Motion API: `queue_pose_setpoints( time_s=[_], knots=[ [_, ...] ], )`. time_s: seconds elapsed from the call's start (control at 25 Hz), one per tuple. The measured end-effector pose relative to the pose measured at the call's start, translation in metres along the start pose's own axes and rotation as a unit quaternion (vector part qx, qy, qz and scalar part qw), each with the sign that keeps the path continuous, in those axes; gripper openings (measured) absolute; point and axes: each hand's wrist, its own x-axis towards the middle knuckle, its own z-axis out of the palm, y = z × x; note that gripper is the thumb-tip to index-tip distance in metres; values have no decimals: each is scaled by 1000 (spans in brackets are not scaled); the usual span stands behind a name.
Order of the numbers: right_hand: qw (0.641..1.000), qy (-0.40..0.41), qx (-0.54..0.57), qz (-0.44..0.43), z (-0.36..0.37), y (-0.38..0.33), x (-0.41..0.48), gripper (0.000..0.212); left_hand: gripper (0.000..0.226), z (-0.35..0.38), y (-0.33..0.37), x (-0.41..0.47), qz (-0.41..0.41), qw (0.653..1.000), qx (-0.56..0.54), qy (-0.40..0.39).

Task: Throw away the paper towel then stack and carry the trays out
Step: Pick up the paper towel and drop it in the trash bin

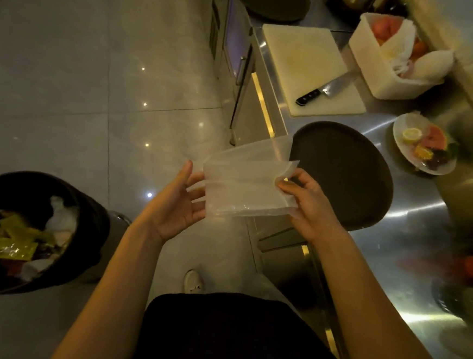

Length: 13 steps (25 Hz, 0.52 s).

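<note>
A white paper towel [243,180] is stretched flat in the air between my hands, above the floor beside the counter. My right hand [310,202] pinches its right edge. My left hand [180,200] is spread open with fingertips against its left edge. A round dark tray [346,176] lies on the steel counter just right of the towel. A second round dark tray [272,0] lies at the far end of the counter. An open black bin [27,231] full of rubbish stands on the floor at the lower left.
A white cutting board [307,60] with a black-handled knife [321,91] lies on the steel counter [411,249]. Behind it is a white basket of fruit [395,56]; a plate of cut fruit [425,143] sits to the right. Tiled floor [97,69] spreads to the left.
</note>
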Motion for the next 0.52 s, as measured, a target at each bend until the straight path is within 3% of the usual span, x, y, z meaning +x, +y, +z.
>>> queue_pose_setpoints(
  time_s=[0.16, 0.32, 0.44, 0.52],
  knots=[
    [997, -21, -76, -14, 33, -1, 22, 26, 42, -16, 18, -15, -3, 999, 19, 27],
    [988, -82, -130, -17, 62, -5, 54, 30, 30, -27, 29, -21, 55, 995, 38, 77],
    [982, -124, -146, -9, 76, -7, 82, 35, 52, -34, 36, -22, 89, 987, 42, 128],
    [975, -167, -148, 14, 87, -10, 102, 26, 65, -40, 40, -21, 118, 976, 39, 179]
  ],
)
